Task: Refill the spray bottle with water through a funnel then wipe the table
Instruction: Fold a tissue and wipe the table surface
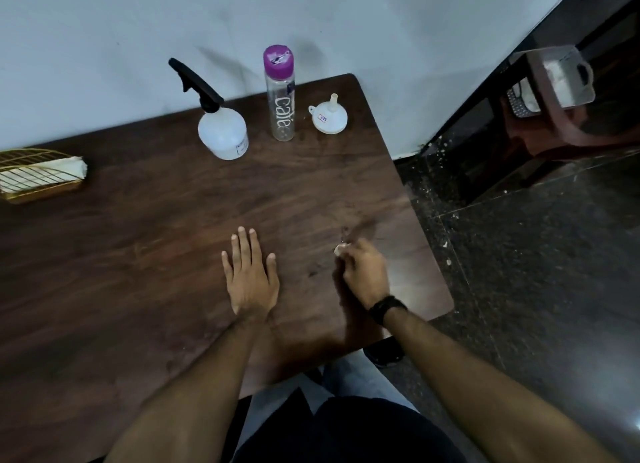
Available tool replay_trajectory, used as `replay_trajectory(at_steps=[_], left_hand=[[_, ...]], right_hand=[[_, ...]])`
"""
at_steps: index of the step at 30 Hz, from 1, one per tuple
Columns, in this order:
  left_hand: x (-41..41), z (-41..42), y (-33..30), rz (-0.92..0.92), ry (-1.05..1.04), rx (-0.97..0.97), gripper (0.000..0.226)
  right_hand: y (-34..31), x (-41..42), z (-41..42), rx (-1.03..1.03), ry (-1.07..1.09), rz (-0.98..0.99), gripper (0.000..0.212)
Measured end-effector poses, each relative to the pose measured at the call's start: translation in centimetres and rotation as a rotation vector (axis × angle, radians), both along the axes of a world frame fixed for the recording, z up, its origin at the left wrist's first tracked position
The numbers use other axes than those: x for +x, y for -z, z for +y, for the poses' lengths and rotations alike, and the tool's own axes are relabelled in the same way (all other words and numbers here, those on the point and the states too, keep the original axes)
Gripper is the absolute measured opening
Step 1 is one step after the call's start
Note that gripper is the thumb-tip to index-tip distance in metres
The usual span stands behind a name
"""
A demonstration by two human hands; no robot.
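Spray bottle (223, 130) w/ black top at back of brown table (138, 254), water bottle (281, 95) just right of it, funnel (329, 116) further right, upside down, left hand (251, 275) flat, fingers straight, well in front of spray bottle, right hand (363, 272) beside it, blurry, fingers curled, can't tell if holding sth

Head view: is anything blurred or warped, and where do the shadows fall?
Head view: the right hand is smeared by motion blur, so what its fingers hold is unclear; the left hand is sharp, flat on the table; the spray bottle throws a faint shadow on the wall; wide-angle distortion bends the table edges.
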State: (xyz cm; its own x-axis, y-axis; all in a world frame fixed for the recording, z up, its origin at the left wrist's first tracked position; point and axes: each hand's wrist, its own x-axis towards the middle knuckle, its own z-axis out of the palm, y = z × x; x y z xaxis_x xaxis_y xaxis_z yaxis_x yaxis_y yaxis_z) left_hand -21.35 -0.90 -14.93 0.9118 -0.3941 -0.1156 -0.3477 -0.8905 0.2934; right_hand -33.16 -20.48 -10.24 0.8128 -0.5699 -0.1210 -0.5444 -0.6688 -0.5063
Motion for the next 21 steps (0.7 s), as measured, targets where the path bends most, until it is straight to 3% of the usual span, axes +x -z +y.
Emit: replay_trajectory(at_steps=[6, 10, 16, 18, 21], left_hand=[[-0.1, -0.2, 0.0, -0.003, -0.019, 0.03, 0.065], [-0.1, -0.2, 0.2, -0.006, -0.022, 0.045, 0.066], [-0.1, -0.1, 0.5, -0.015, -0.021, 0.048, 0.065], [-0.1, -0.3, 0.5, -0.013, -0.022, 0.06, 0.065], [-0.1, -0.3, 0.4, -0.007, -0.02, 0.069, 0.066]], right_hand=[[0.1, 1.3, 2.7, 0.034, -0.305, -0.017, 0.028], [1.1, 4.0, -3.0, 0.014, -0.208, -0.024, 0.036], [0.2, 5.3, -7.7, -0.028, -0.044, -0.003, 0.026], [0.6, 4.0, -5.5, 0.023, -0.078, -0.019, 0.027], [1.3, 1.3, -0.3, 0.098, -0.303, -0.073, 0.03]])
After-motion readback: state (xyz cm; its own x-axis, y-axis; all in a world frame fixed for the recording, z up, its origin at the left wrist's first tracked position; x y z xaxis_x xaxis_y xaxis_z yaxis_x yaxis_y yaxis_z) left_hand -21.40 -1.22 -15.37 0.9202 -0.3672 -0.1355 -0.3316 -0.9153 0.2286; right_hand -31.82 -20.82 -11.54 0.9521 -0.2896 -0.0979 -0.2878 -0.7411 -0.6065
